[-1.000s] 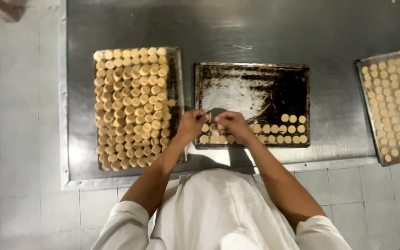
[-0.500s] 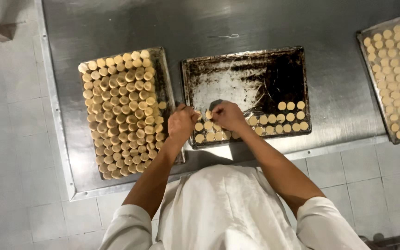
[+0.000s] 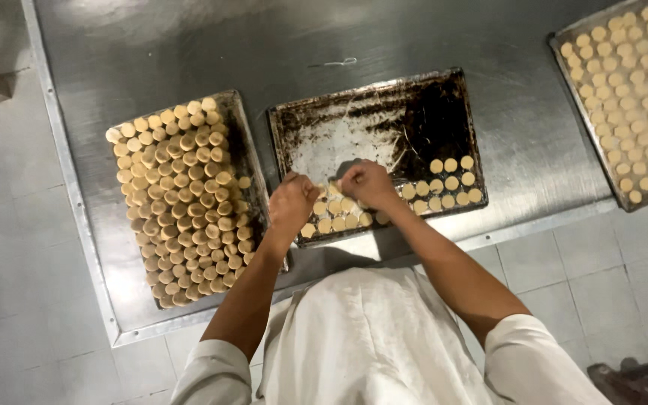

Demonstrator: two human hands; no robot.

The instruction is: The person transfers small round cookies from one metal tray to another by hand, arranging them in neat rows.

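Hands at near edge of steel counter (image 3: 189,45), both over the dark, greasy baking tray (image 3: 384,120) in the middle. Left hand (image 3: 291,204) sits at the tray's near-left corner, fingers curled down onto the small round dough discs (image 3: 444,184); whether it pinches one, cannot tell. Right hand (image 3: 369,182) just beside it, fingers bunched over the row, knuckles up; grasp hidden likewise. Discs lie flat in short rows along the tray's near edge only, touching or nearly so, likely packed tight to use the space; the tray's far half is bare, smeared and blackened. Stacked tray (image 3: 178,202) at the left, close against the left hand, heaped with the same pale rounds standing on edge in dense columns, within easy reach as a supply. Third tray (image 3: 631,97) at the counter's far-right corner, filled flat, well apart. White garment (image 3: 369,345) below. Tiled floor (image 3: 9,247) left of the counter. Nothing stands between hands and discs.
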